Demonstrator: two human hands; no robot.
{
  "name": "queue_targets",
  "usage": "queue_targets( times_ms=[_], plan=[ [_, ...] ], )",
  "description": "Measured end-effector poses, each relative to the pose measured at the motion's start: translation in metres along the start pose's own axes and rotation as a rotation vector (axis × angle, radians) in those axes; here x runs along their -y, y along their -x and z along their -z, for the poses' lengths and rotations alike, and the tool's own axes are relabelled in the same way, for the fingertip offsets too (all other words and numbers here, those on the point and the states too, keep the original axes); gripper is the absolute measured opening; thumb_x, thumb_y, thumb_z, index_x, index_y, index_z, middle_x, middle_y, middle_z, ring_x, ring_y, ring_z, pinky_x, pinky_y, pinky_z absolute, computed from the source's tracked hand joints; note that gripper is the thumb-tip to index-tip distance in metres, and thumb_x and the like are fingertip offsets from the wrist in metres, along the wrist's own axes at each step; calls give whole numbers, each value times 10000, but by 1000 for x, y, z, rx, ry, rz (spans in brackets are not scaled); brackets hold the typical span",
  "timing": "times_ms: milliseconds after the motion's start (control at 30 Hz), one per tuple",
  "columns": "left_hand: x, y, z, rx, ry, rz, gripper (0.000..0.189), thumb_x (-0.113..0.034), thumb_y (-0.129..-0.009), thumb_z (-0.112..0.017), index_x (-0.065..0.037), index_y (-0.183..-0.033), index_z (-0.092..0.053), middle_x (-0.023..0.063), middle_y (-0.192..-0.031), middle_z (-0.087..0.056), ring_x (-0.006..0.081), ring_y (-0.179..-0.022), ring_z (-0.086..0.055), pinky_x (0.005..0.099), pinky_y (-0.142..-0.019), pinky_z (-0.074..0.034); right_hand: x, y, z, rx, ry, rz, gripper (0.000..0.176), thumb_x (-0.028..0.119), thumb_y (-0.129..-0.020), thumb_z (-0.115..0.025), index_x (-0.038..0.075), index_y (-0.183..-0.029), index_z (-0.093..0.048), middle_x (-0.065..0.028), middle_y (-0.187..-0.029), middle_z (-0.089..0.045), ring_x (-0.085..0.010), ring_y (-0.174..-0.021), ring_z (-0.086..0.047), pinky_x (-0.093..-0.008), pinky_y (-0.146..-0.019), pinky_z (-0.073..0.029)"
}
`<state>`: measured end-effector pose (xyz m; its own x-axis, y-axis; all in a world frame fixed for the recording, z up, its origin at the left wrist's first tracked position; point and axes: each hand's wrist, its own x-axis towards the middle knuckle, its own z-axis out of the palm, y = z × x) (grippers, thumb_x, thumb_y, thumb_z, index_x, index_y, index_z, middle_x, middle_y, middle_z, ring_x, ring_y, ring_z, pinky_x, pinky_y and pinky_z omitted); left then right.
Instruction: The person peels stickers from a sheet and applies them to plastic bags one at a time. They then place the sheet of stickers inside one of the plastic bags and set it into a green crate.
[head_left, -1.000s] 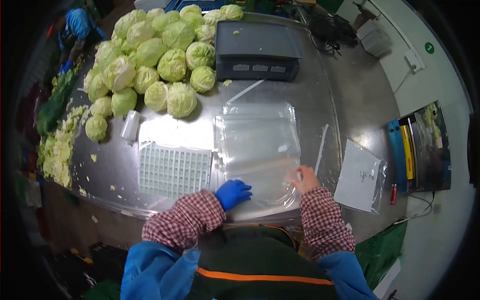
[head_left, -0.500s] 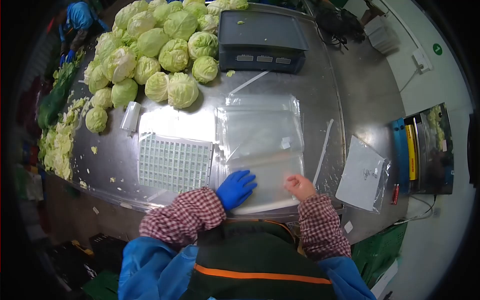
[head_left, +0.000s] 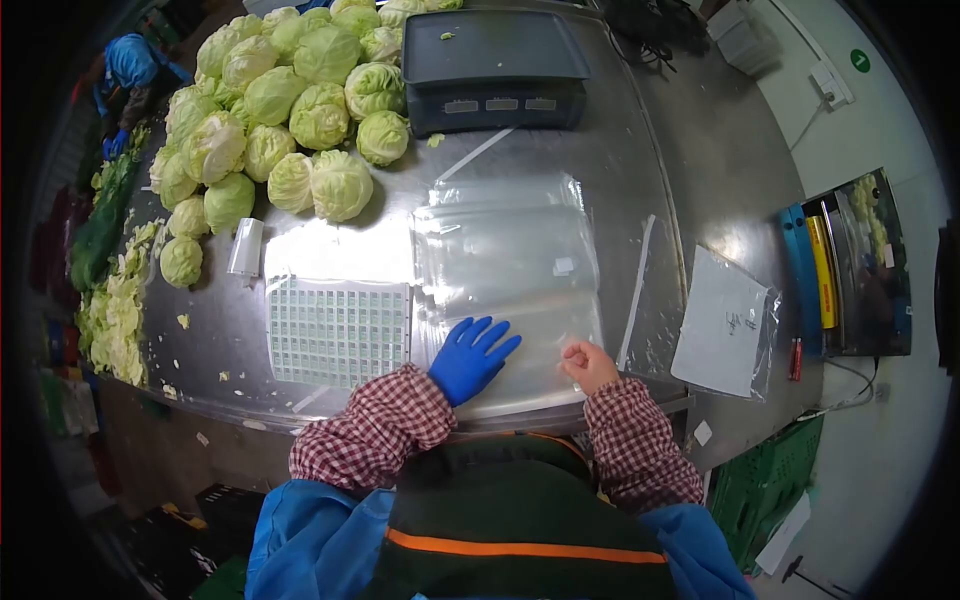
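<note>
A stack of clear plastic bags (head_left: 500,245) lies flat on the steel table in front of me. My left hand (head_left: 469,361), in a blue glove, rests on the near left part of the bags with its fingers spread. Bare and curled, my right hand (head_left: 589,366) is over the near right part of the stack, thumb and fingertips together. Whether a bag edge is pinched there I cannot make out. Left of the bags lies a sheet of small printed labels (head_left: 338,332). A small white label (head_left: 563,267) sits on the bags.
Cabbages (head_left: 270,95) are heaped at the back left, beside a dark scale (head_left: 495,70). Cut leaves (head_left: 115,320) lie along the left edge. A silvery-white cylinder (head_left: 245,248) stands near the labels. To the right are a bagged paper (head_left: 722,325) and a red marker (head_left: 795,360). Another person (head_left: 130,75) bends at far left.
My left hand's fingers have spread wider on the bags. My right hand stays curled, slightly further left and higher. The whole view has shifted a little.
</note>
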<state>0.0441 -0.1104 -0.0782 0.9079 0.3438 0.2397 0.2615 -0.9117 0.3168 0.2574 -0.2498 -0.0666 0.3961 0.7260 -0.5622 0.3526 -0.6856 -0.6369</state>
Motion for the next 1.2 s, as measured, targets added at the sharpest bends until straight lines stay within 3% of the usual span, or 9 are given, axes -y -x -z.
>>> queue_targets(
  times_ms=[133, 267, 367, 433, 667, 733, 867, 1000, 1200],
  plan=[
    [6, -2, 4, 205, -31, 62, 534, -409, -792, -490, -150, -1247, -384, 105, -1309, -328, 315, -1229, -248, 485, -1003, -155, 2, -1, 7, -24, -170, 46, 191, 108, -717, -629, 25, -872, -555, -26, -682, -503, -116, -597, -493, -247, -554, -424],
    [27, -19, 39, -59, -39, 289, 632, -392, -778, -517, -84, -1284, -296, 145, -1308, -295, 313, -1220, -256, 452, -998, -193, 41, 14, 41, 0, -805, -153, 185, 110, -750, -608, 12, -901, -565, 0, -693, -526, -84, -600, -491, -220, -548, -423],
    [91, -29, 21, -350, 104, 704, 740, -428, -724, -572, -59, -1290, -270, 191, -1258, -347, 335, -1164, -338, 427, -954, -284, 37, -21, 28, 44, -537, -3, 198, 115, -778, -576, 21, -953, -565, -16, -712, -546, -101, -645, -516, -229, -586, -428],
    [116, -46, 27, 126, 411, 1116, 832, -433, -669, -628, -42, -1297, -244, 215, -1177, -425, 353, -1086, -420, 416, -908, -346, 37, -48, 15, 67, -354, 131, 205, 118, -785, -567, 31, -970, -565, -23, -713, -551, -106, -659, -523, -234, -596, -426],
    [168, -86, 6, -189, 785, 960, 873, -346, -658, -682, 6, -1301, -208, 230, -1130, -479, 301, -1035, -489, 339, -880, -387, 44, -64, 5, -63, -262, 26, 228, 107, -800, -538, 81, -1025, -556, -49, -721, -548, -117, -662, -526, -240, -607, -418],
    [176, -111, 18, -49, 723, 1008, 914, -361, -632, -698, -5, -1307, -196, 238, -1185, -428, 324, -1061, -463, 364, -896, -374, 52, -61, 9, -58, -288, -19, 236, 102, -799, -540, 81, -1034, -550, -47, -722, -545, -118, -658, -523, -238, -609, -418],
    [165, -169, 36, 79, -56, 443, 1010, -415, -556, -735, -83, -1329, -176, 222, -1282, -309, 361, -1152, -352, 437, -892, -363, 52, -70, 9, -67, -271, 8, 237, 94, -803, -539, 86, -1039, -541, -35, -706, -525, -109, -641, -505, -235, -595, -411],
    [172, -214, 40, 640, -9, 562, 928, -438, -538, -739, -116, -1280, -284, 161, -1254, -374, 334, -1125, -380, 439, -874, -375, 50, -78, 14, 64, -429, -49, 240, 99, -806, -534, 98, -1046, -530, -25, -698, -507, -96, -638, -485, -230, -589, -400],
    [187, -215, 39, 675, -150, 537, 853, -556, -461, -721, -127, -1158, -478, 147, -1093, -485, 298, -1006, -466, 395, -872, -378, 48, -86, 13, 85, -385, -51, 251, 104, -806, -530, 98, -1056, -514, -18, -700, -504, -92, -649, -481, -224, -608, -392]
  ],
)
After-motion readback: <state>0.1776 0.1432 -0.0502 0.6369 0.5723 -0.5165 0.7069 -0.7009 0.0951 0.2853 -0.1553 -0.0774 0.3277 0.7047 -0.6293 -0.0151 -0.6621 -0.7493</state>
